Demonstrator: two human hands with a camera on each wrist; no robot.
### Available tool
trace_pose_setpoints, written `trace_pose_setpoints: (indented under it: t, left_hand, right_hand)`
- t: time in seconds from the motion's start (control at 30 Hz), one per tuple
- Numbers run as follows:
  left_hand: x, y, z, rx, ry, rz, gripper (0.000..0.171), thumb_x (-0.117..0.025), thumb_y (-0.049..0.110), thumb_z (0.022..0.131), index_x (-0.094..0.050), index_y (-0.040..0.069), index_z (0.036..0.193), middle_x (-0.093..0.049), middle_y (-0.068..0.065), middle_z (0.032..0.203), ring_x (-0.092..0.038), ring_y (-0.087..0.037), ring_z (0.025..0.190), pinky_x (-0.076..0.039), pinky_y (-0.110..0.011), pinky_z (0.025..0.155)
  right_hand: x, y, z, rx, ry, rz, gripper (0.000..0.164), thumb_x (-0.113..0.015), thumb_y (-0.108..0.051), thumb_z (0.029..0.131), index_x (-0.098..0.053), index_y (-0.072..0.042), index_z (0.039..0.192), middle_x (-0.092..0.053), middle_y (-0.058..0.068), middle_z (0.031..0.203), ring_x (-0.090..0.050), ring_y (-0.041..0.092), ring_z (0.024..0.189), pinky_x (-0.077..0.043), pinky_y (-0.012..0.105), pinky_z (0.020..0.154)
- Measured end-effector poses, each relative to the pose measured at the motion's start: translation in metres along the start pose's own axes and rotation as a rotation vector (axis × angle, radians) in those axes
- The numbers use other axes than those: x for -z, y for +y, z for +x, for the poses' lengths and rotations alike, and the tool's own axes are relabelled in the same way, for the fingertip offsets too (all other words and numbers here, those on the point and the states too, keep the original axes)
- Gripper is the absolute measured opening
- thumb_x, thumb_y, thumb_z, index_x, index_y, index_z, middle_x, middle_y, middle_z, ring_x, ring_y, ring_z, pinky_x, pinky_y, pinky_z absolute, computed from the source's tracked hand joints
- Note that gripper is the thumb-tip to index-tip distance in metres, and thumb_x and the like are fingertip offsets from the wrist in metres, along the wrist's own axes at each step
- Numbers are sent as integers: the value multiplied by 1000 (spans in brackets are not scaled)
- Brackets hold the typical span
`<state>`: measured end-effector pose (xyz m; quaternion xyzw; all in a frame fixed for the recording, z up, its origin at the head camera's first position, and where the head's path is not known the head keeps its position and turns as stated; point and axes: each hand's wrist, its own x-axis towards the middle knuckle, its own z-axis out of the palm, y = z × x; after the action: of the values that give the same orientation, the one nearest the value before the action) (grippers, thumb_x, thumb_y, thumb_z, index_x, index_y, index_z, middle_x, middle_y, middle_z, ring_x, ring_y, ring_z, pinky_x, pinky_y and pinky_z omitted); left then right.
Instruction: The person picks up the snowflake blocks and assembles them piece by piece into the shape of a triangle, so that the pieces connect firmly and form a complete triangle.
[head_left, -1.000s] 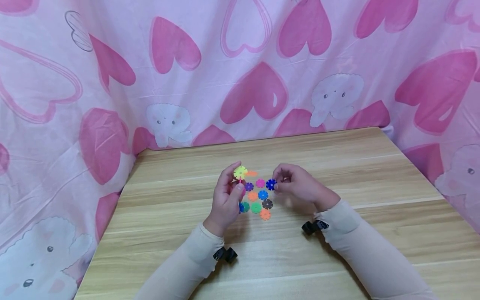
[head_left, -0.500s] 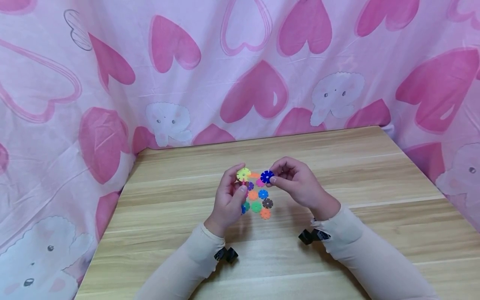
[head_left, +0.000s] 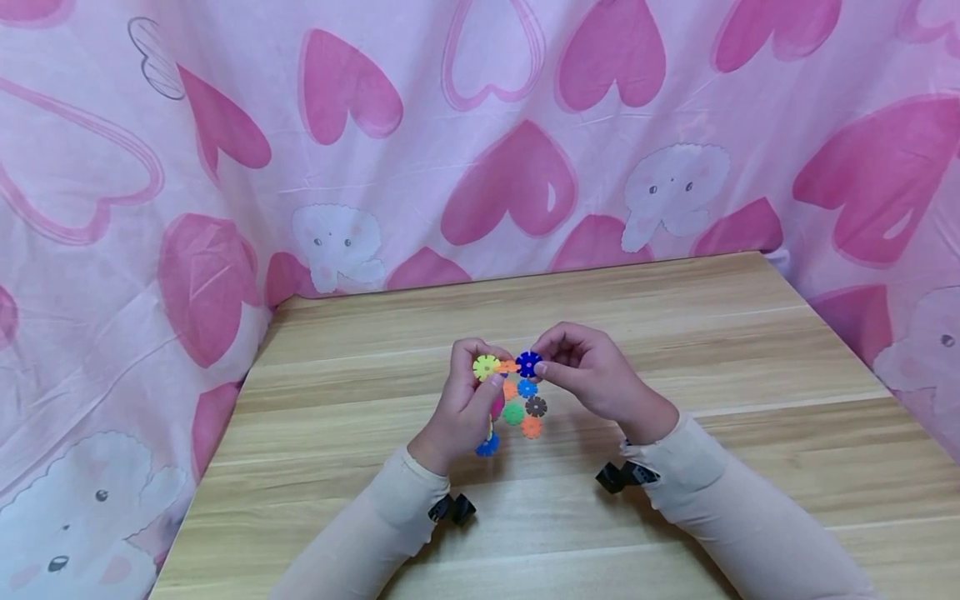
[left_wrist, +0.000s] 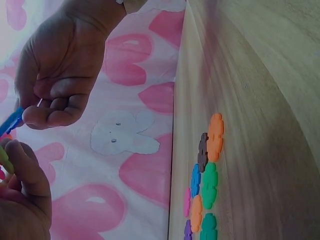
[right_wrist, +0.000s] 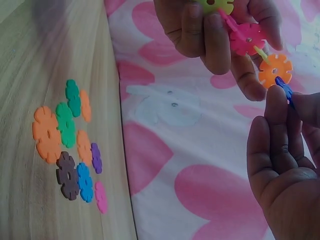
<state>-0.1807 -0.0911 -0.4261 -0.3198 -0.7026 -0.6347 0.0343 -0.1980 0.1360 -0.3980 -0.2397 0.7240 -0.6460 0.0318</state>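
Observation:
My left hand [head_left: 456, 410] holds a chain of slotted plastic snowflake discs above the table, thumb against a yellow disc [head_left: 486, 367]. A pink disc [head_left: 497, 407] and a blue disc [head_left: 487, 444] hang below the hand; part of the chain is hidden behind the fingers. From the yellow disc's right side an orange disc [head_left: 508, 367] reaches toward my right hand [head_left: 600, 371]. Thumb and fingers of that hand pinch a dark blue disc [head_left: 528, 364]. In the right wrist view its edge meets the rim of the orange disc [right_wrist: 275, 70]; how deep it sits cannot be told.
Several loose discs lie flat on the wooden table [head_left: 360, 400] under the hands, among them a brown disc [head_left: 536, 407], a green disc [head_left: 513, 413] and an orange disc [head_left: 531, 427]. A pink heart-patterned curtain [head_left: 510, 183] stands behind the table's far edge.
My right hand has lifted the dark blue disc and brought it left to the chain's orange disc. My left hand has turned the chain, and the yellow disc sits lower.

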Motion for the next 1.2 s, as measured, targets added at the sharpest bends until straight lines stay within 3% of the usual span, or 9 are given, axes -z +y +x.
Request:
trace_pose_setpoints:
  t: [0.07, 0.3, 0.43, 0.63, 0.83, 1.0, 1.2]
  left_hand:
    - [0, 0, 0, 8, -10, -2, 20, -41, 5, 108, -28, 2, 124, -53, -17, 128, -67, -20, 100, -61, -25, 85]
    - [0, -1, 0, -15, -58, 5, 22, -40, 18, 114, -29, 2, 126, -55, -17, 124, -57, -15, 69, -55, -23, 67]
    - [-1, -2, 1, -21, -60, 1, 27, -41, 24, 115, -29, 3, 126, -56, -16, 120, -53, -18, 64, -53, -23, 63]
    - [-3, -4, 1, 5, -4, -34, 25, -46, 19, 113, -35, 4, 130, -57, -12, 98, -44, -16, 56, -44, -22, 52]
    - [-3, -4, 0, 48, 70, -13, 19, -46, 11, 112, -41, 6, 130, -47, -5, 74, -44, -15, 53, -44, -23, 50]
    - [-1, -3, 0, 46, 109, -6, 19, -45, 10, 111, -43, 5, 129, -43, -4, 67, -42, -15, 51, -41, -24, 47]
    - [1, -3, 0, 14, 130, -18, 20, -45, 7, 110, -43, 2, 129, -46, -8, 75, -44, -14, 53, -43, -23, 49]
  right_hand:
    - [-1, 0, 0, -1, -3, 1, 16, -69, 7, 96, -69, 1, 111, -65, 28, 105, -67, 20, 83, -62, 28, 77]
    - [-3, -1, -2, 2, -18, 12, 14, -72, 2, 96, -69, 1, 110, -68, 15, 103, -68, 20, 85, -63, 29, 78]
    - [-4, 1, -2, 5, -8, 4, 14, -72, 4, 96, -69, 1, 109, -68, 15, 102, -68, 19, 84, -63, 28, 77]
    - [-5, 4, 0, -5, 1, -41, 17, -73, 0, 96, -71, -3, 113, -68, 14, 103, -66, 23, 84, -61, 27, 75]
    - [2, 8, 2, -9, 0, -53, 23, -73, -1, 97, -70, -2, 120, -67, 14, 101, -67, 23, 85, -61, 29, 77]
    - [9, 20, 8, -112, -33, -156, 20, -72, -8, 99, -73, -7, 119, -63, 11, 92, -63, 25, 80, -58, 30, 70]
    - [10, 39, 12, -277, -195, -360, 19, -77, -16, 96, -78, -12, 115, -62, 5, 84, -55, 24, 76, -48, 30, 64]
